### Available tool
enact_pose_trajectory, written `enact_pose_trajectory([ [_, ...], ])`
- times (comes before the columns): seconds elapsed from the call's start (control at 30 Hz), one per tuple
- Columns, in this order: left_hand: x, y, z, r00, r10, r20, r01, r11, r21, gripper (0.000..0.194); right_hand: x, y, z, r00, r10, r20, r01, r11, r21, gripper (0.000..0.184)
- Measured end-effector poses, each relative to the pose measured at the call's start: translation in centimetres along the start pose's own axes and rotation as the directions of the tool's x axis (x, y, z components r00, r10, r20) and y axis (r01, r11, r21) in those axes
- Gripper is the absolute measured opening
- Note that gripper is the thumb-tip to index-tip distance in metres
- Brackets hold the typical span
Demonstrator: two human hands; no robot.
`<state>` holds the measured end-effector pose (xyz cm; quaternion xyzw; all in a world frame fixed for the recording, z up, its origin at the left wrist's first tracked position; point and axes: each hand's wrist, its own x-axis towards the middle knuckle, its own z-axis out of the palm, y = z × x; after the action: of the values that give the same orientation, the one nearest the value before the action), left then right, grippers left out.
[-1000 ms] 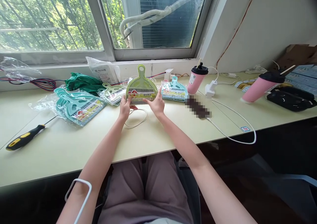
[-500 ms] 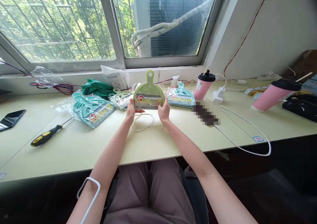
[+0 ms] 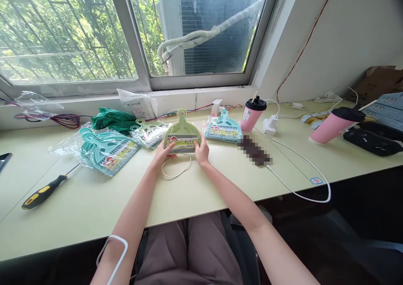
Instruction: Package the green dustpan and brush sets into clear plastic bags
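On the pale surface (image 3: 185,201), blue-green dustpans (image 3: 103,148) lie at 9 o'clock from the green dustpan (image 3: 181,130). That one is in the middle, its long way running from 12 to 6, its handle (image 3: 181,123) pointing to 12. The left hand (image 3: 161,155) pinches it at 8, the right hand (image 3: 202,152) at 4.

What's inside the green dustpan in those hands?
Dark bristles show inside the green dustpan, above a printed label. Whatever is behind that label, the left hand or the right hand is covered.
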<state>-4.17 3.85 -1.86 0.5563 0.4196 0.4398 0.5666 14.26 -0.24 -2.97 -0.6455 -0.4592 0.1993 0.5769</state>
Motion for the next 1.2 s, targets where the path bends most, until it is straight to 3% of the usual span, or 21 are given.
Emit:
enact_pose_trajectory([
  [0.1,0.5,-0.1,0.3,0.996,-0.05,-0.07,0.05,0.999,-0.011,0.052,0.6,0.2,0.0,0.998,0.047,0.036,-0.048,0.998,0.027,0.049],
  [0.2,1.1,-0.3,0.2,0.99,-0.055,-0.127,0.046,0.996,-0.072,0.046,1.1,0.5,0.0,0.986,0.139,0.094,-0.156,0.965,0.211,0.056],
  [0.33,1.4,-0.3,0.0,0.966,-0.04,-0.254,0.015,0.995,-0.099,0.046,0.7,0.6,0.7,0.908,0.188,0.375,-0.379,0.753,0.538,0.071],
  [0.4,1.4,-0.3,0.1,0.963,-0.055,-0.265,0.033,0.996,-0.087,0.049,0.2,0.5,1.4,0.859,0.16,0.486,-0.451,0.686,0.571,0.06],
  [0.47,1.4,-0.2,0.2,0.974,-0.07,-0.217,0.055,0.996,-0.074,0.054,-0.1,0.4,2.0,0.848,0.211,0.487,-0.491,0.658,0.571,0.046],
  [0.6,1.3,-0.1,0.7,0.993,-0.079,-0.088,0.074,0.995,-0.062,0.058,0.3,0.3,1.8,0.883,0.294,0.367,-0.469,0.609,0.639,0.038],
  [0.73,1.3,-0.1,0.6,0.991,-0.137,0.006,0.137,0.984,-0.116,0.062,1.9,0.4,-0.5,0.902,0.363,0.234,-0.418,0.596,0.686,0.042],
  [0.97,1.5,-0.4,-0.3,0.986,-0.16,0.037,0.161,0.986,-0.031,0.053,5.4,1.2,-5.1,0.838,0.545,-0.035,-0.327,0.553,0.767,0.04],
  [1.03,1.5,-0.3,-0.3,0.985,-0.165,0.045,0.166,0.986,-0.022,0.051,6.2,2.0,-6.5,0.8,0.587,-0.127,-0.328,0.604,0.727,0.036],
  [1.1,1.5,-0.1,-0.1,0.987,-0.156,0.044,0.157,0.987,-0.023,0.049,6.9,2.9,-8.0,0.776,0.585,-0.236,-0.348,0.708,0.614,0.033],
  [1.2,1.4,0.0,0.1,0.994,-0.113,0.014,0.113,0.993,-0.025,0.048,7.5,4.1,-10.1,0.807,0.461,-0.368,-0.358,0.879,0.315,0.037],
])
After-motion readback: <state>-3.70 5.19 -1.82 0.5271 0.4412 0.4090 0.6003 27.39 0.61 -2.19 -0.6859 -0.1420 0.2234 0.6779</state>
